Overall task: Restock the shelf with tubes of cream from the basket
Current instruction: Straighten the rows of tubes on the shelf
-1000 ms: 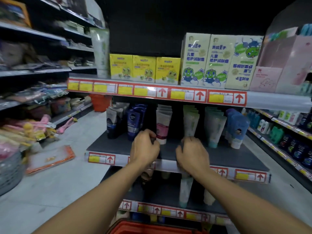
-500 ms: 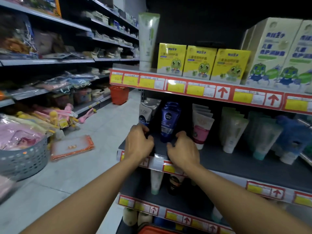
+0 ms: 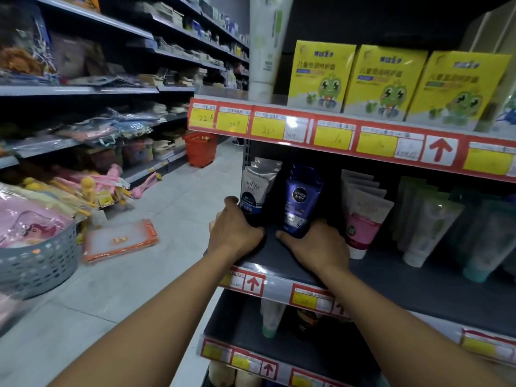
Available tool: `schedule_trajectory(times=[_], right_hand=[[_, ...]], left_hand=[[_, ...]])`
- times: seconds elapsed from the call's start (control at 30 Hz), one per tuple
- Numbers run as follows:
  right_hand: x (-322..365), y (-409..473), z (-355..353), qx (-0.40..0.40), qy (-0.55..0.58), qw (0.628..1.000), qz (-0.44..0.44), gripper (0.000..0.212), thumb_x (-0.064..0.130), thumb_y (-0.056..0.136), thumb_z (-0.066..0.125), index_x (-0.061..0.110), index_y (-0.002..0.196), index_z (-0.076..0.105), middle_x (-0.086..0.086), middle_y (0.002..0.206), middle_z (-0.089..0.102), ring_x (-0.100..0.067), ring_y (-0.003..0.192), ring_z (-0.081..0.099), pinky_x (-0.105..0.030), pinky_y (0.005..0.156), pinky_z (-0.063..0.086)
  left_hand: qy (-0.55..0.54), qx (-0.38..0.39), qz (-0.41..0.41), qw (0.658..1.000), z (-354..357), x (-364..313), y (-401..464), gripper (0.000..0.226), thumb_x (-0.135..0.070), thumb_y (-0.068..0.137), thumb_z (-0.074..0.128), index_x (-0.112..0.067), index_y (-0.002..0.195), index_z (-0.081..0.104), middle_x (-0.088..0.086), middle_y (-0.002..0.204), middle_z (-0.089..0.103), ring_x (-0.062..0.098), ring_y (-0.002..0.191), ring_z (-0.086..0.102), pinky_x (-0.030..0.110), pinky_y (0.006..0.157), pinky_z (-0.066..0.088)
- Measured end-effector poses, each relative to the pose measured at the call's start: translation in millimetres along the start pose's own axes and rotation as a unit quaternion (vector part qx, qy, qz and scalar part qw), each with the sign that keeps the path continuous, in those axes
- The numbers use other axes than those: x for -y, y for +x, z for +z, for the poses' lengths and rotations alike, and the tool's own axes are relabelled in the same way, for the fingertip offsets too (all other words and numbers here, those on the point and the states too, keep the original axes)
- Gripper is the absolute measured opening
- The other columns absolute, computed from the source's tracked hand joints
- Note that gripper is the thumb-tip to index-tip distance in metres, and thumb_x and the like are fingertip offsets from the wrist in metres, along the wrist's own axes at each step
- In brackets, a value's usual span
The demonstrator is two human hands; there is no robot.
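Two bare forearms reach up from the lower edge toward the dark middle shelf [image 3: 279, 256] of a shop display. The left hand [image 3: 236, 233], at about 11 o'clock from the picture's centre bottom, curls its fingers round the base of a grey-and-white tube [image 3: 254, 192] standing cap-down at the shelf's left end. The right hand [image 3: 317, 245], at roughly 12 o'clock, rests on the shelf with its fingers wrapped about the foot of a dark blue tube [image 3: 300, 202]; the two tubes stand just beside each other, apart. At 1 o'clock from the right hand stands a row of white-and-pink tubes [image 3: 363, 216], and farther at 3 o'clock pale green tubes [image 3: 430, 224]. Below, a lower shelf [image 3: 321, 347] holds more tubes, blurred. Above, red and yellow price labels [image 3: 332, 136] edge the top shelf, which carries yellow boxes [image 3: 385, 82] and a tall white tube [image 3: 265, 48]. Far off at 10 o'clock, an orange basket [image 3: 199, 148] stands on the aisle floor [image 3: 111, 280]; a grey basket [image 3: 36, 261] sits at 9 o'clock.
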State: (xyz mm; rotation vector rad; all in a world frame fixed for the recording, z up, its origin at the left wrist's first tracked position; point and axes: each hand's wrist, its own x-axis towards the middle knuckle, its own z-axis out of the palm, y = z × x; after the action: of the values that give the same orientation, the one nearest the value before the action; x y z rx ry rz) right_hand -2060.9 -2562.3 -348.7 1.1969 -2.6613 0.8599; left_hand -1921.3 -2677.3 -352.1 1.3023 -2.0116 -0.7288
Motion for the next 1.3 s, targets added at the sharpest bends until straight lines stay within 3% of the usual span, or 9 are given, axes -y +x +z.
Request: schedule_trajectory(times=[0.1, 0.3, 0.4, 0.53, 1.13, 1.3], right_hand=[[-2.7, 1.9, 2.4, 0.015, 0.014, 1.000, -0.016, 0.068, 0.084, 0.067, 0.063, 0.030, 0.108, 0.065, 0.008, 0.097, 0.072, -0.016, 0.082, 0.066, -0.025, 0.052, 0.038], [-7.0, 0.4, 1.1, 0.020, 0.050, 0.998, -0.024, 0.047, 0.063, 0.076, 0.070, 0.032, 0.112, 0.064, 0.008, 0.109, 0.072, -0.019, 0.096, 0.068, -0.027, 0.066, 0.043], [-7.5, -0.3, 2.7, 0.012, 0.056, 0.998, -0.022, 0.049, 0.063, 0.076, 0.070, 0.030, 0.111, 0.064, 0.008, 0.106, 0.072, -0.019, 0.094, 0.068, -0.028, 0.067, 0.046], [-6.4, -1.5, 5.3, 0.002, 0.031, 0.999, -0.025, 0.048, 0.065, 0.077, 0.069, 0.028, 0.107, 0.064, 0.006, 0.101, 0.071, -0.019, 0.090, 0.068, -0.027, 0.064, 0.045], [-7.7, -0.2, 8.4, -0.010, 0.013, 0.999, -0.031, 0.050, 0.063, 0.080, 0.068, 0.023, 0.110, 0.063, 0.003, 0.103, 0.071, -0.020, 0.091, 0.068, -0.028, 0.065, 0.049], [-7.1, 0.0, 7.2, -0.004, 0.049, 0.999, -0.011, 0.057, 0.070, 0.073, 0.069, 0.026, 0.108, 0.064, 0.005, 0.099, 0.071, -0.018, 0.087, 0.068, -0.028, 0.064, 0.052]], left_hand=[[0.035, 0.004, 0.006, 0.999, 1.2, 4.0, 3.3, 0.050, -0.040, 0.072, 0.071, -0.023, 0.114, 0.049, 0.006, 0.113, 0.067, 0.033, 0.111, 0.060, 0.038, 0.083, 0.043], [0.019, -0.013, 0.017, 1.000, 4.5, 6.7, 5.4, 0.067, -0.054, 0.071, 0.085, -0.021, 0.121, 0.055, 0.004, 0.119, 0.070, 0.032, 0.113, 0.062, 0.044, 0.092, 0.052], [0.017, -0.022, 0.010, 1.000, 5.0, 4.7, 4.7, 0.069, -0.058, 0.069, 0.084, -0.019, 0.118, 0.056, 0.004, 0.116, 0.070, 0.031, 0.113, 0.062, 0.043, 0.091, 0.053], [0.020, -0.021, 0.015, 0.999, 4.5, 4.7, 3.7, 0.054, -0.053, 0.070, 0.074, -0.023, 0.109, 0.053, 0.003, 0.107, 0.070, 0.031, 0.107, 0.061, 0.041, 0.086, 0.053], [0.012, -0.034, 0.017, 0.999, 4.9, 8.3, 0.2, 0.062, -0.054, 0.074, 0.078, -0.021, 0.123, 0.058, 0.005, 0.115, 0.070, 0.030, 0.107, 0.064, 0.041, 0.088, 0.056], [0.006, -0.026, 0.016, 1.000, 3.2, 2.9, -2.9, 0.076, -0.044, 0.066, 0.077, -0.019, 0.131, 0.045, 0.005, 0.115, 0.069, 0.031, 0.109, 0.063, 0.045, 0.091, 0.056]])
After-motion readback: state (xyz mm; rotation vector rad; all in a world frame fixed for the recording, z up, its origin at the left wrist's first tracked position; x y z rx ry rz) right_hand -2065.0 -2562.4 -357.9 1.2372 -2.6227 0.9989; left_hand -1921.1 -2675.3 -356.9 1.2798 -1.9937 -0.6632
